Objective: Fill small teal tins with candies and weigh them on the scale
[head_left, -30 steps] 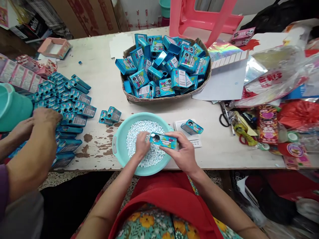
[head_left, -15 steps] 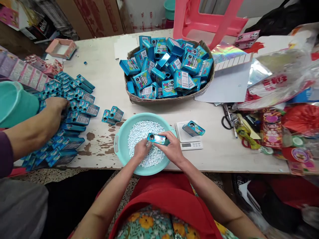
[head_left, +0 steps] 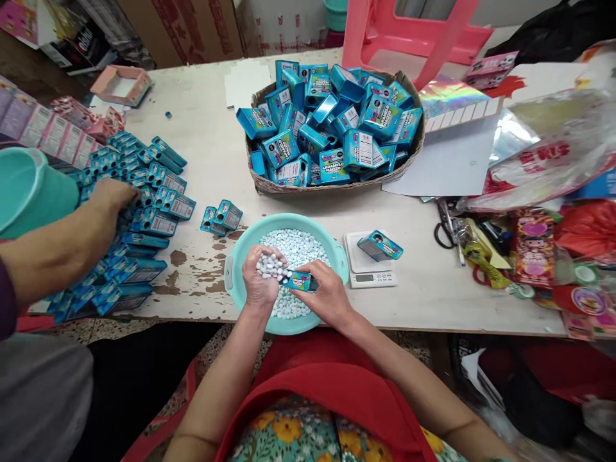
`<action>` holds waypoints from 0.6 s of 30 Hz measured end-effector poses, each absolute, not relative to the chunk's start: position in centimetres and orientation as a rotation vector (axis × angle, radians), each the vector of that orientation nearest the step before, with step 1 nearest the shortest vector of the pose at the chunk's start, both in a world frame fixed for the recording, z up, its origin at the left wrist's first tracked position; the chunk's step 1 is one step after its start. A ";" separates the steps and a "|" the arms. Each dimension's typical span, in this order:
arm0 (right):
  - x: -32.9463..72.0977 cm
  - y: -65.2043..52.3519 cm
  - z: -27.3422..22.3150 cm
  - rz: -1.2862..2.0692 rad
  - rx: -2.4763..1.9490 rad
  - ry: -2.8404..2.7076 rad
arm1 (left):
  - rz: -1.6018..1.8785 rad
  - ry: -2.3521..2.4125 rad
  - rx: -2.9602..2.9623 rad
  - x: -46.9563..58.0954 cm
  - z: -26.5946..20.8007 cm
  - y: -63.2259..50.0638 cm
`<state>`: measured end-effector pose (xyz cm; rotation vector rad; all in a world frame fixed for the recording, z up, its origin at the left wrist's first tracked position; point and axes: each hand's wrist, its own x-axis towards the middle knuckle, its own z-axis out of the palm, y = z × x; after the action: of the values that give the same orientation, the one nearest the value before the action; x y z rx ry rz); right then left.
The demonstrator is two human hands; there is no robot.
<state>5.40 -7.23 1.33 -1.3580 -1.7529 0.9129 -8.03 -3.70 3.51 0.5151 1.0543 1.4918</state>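
From where I stand, the work looks well under way. The person's right hand (head_left: 328, 290) is clamped on a blue tin (head_left: 299, 280), held over the turquoise basin (head_left: 337, 252) with its mouth towards the left hand (head_left: 258, 290). The left grip is cupped around a heap of small white pieces (head_left: 271, 267), a few of them right at the tin's mouth. I'd judge this tin part-way through filling, though I can't see inside it.

Plenty of loose pieces (head_left: 294, 309) remain in the basin. Another tin (head_left: 380, 246) leans on the scale (head_left: 356, 258), and a small pair of tins (head_left: 228, 215) stands on the bench (head_left: 212, 147) left of the basin; how full they are I can't tell. The carton (head_left: 299, 188) behind is heaped with more, while a co-worker's hand (head_left: 111, 194) is among the many tins at left.
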 end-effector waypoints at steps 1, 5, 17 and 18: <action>5.4 -7.3 1.6 0.899 -1.372 -1.743 | 1.492 1.069 0.507 -8.0 3.6 -3.6; 5.3 -7.1 1.9 0.890 -1.417 -1.721 | 1.440 1.172 0.430 -7.8 4.0 -3.4; 6.1 -7.3 2.2 0.914 -1.418 -1.623 | 1.430 1.216 0.544 -6.1 4.6 -3.0; 6.1 -7.2 2.3 0.913 -1.414 -1.622 | 1.437 1.204 0.543 -6.1 4.8 -3.0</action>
<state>6.14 -7.20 2.33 -1.4136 -1.6222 0.9129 -6.06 -3.03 4.77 0.5433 1.2044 1.4368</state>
